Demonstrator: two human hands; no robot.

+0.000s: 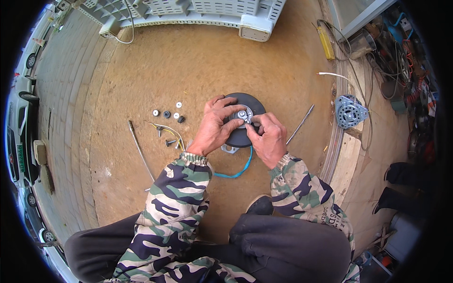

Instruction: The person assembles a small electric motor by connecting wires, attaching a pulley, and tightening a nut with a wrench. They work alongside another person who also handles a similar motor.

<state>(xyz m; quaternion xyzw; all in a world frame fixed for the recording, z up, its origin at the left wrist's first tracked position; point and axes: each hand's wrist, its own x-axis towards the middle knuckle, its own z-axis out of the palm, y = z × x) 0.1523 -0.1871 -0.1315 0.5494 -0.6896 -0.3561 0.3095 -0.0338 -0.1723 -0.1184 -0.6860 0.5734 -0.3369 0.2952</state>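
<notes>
A black round disc with a metal hub at its centre lies before me, over a metal bracket. My left hand grips the disc and hub from the left, thumb at the hub. The fingertips of my right hand pinch at a small metal part on the hub's lower right; the part is mostly hidden. Blue sleeving curves out below the disc. Left of my hands are small washers, black rubber bushings, bolts and yellow and white wires.
One metal rod lies at left, another at right. A metal motor sits by the door track at right. Beyond the disc stands a pale plastic housing. Cables and assorted tools crowd the far right; parked cars stand far left.
</notes>
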